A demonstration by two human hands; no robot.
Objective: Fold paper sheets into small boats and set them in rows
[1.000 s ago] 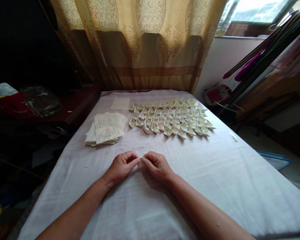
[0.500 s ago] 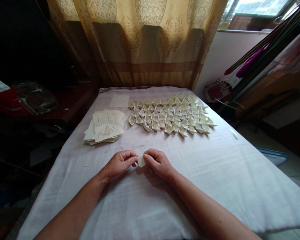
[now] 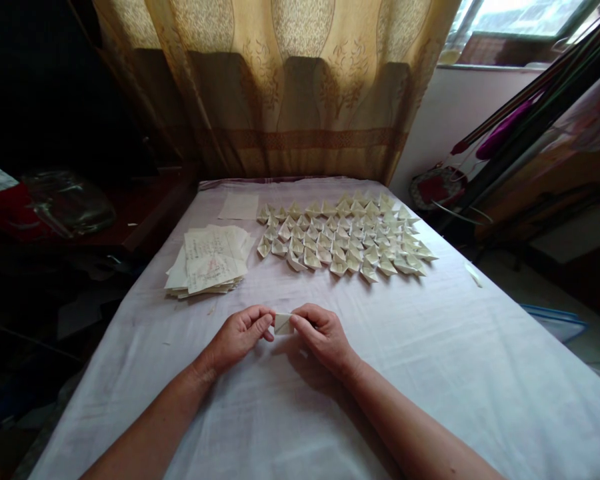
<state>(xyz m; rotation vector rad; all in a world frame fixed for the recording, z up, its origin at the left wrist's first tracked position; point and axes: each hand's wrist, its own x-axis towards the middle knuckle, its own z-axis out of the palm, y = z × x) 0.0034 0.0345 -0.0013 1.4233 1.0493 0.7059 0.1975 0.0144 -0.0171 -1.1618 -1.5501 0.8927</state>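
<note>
A small folded piece of pale paper [image 3: 283, 325] is stretched between my two hands, just above the white cloth [image 3: 280, 413]. My left hand [image 3: 243, 335] pinches its left edge between thumb and fingers. On the other side, my right hand [image 3: 326, 337] grips the right edge, thumb on top. A diagonal crease shows on the paper's face. Beyond my hands stand rows of folded paper boats [image 3: 340, 240], close together. To their left lies a stack of paper sheets [image 3: 213, 260] with handwriting on the top one.
A single flat sheet [image 3: 239, 206] lies behind the stack. A white scrap [image 3: 474, 275] rests near the right edge. Behind the table hangs a patterned yellow curtain [image 3: 290, 100]. At left, a glass jar [image 3: 70, 203] sits on a dark red surface.
The folded paper has turned from a tilted, pointed shape to a wider rectangle between my hands. My hands have moved slightly apart. The whole view has shifted a little.
</note>
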